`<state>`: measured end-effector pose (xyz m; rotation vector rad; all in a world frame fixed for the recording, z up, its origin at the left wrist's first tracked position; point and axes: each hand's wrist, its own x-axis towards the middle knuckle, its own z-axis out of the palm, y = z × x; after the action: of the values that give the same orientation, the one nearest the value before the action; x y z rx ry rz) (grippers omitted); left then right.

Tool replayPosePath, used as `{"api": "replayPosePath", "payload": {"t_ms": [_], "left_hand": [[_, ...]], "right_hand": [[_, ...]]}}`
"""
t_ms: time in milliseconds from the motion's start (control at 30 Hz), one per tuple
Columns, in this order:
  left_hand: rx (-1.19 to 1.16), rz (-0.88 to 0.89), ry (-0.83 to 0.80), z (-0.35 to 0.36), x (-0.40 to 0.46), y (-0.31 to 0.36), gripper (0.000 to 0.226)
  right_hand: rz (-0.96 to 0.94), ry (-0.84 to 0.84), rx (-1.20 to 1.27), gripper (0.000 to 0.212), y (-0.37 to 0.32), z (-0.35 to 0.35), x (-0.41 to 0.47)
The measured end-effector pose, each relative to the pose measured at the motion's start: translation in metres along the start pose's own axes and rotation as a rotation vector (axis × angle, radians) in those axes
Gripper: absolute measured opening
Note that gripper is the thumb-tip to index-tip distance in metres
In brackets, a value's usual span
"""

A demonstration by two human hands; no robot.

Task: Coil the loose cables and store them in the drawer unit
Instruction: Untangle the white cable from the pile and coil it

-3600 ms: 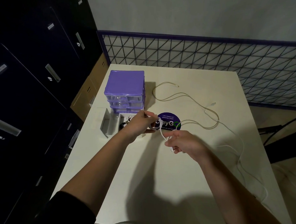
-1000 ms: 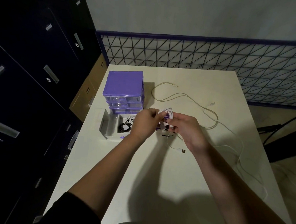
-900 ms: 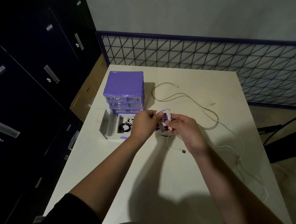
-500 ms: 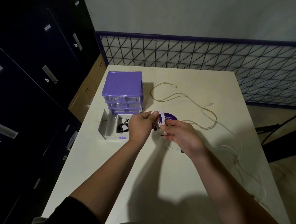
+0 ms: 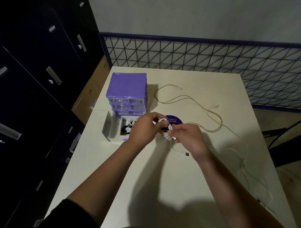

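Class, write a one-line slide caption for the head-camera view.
Left hand and right hand grip a white cable coil beside the purple drawer unit, its bottom drawer pulled out.

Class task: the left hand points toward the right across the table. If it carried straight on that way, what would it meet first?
Most likely the coiled white cable it pinches, then the right hand just beyond; their depth is hard to judge.

Drawer unit [image 5: 127,93] left on table [image 5: 160,175]; loose cable [image 5: 190,102] right of it.
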<state>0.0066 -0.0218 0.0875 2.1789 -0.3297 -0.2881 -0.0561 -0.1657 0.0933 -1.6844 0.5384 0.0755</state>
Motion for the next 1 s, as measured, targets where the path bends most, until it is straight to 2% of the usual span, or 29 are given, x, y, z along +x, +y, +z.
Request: {"api": "replayPosePath", "payload": {"t_ms": [67,167,300,567,667,867,1000], "left_hand": [[0.074,-0.021,0.009,-0.002,0.002,-0.002,0.019],[0.049,-0.041,0.01,-0.003,0.004,-0.004,0.015],[-0.196,-0.128,0.054,-0.003,0.004,-0.008,0.002],[-0.571,-0.233,-0.066,-0.007,-0.005,-0.002,0.014],[-0.608,-0.267,-0.135,-0.009,-0.006,-0.009,0.014],[-0.652,-0.295,-0.13,-0.01,-0.007,-0.012,0.012],[-0.537,-0.244,-0.127,-0.011,-0.006,-0.014,0.011]], "right_hand": [[-0.033,0.002,-0.028,0.015,0.0,0.0,0.001],[-0.076,-0.002,-0.083,0.015,0.0,0.002,0.001],[-0.132,-0.08,-0.07,0.019,-0.001,-0.001,-0.001],[-0.133,-0.245,0.039,0.032,-0.004,-0.018,0.003],[-0.135,-0.249,0.016,0.032,0.0,-0.019,0.006],[-0.064,-0.242,0.131,0.025,0.002,-0.016,0.008],[-0.03,-0.231,0.172,0.021,0.004,-0.016,0.01]]}}
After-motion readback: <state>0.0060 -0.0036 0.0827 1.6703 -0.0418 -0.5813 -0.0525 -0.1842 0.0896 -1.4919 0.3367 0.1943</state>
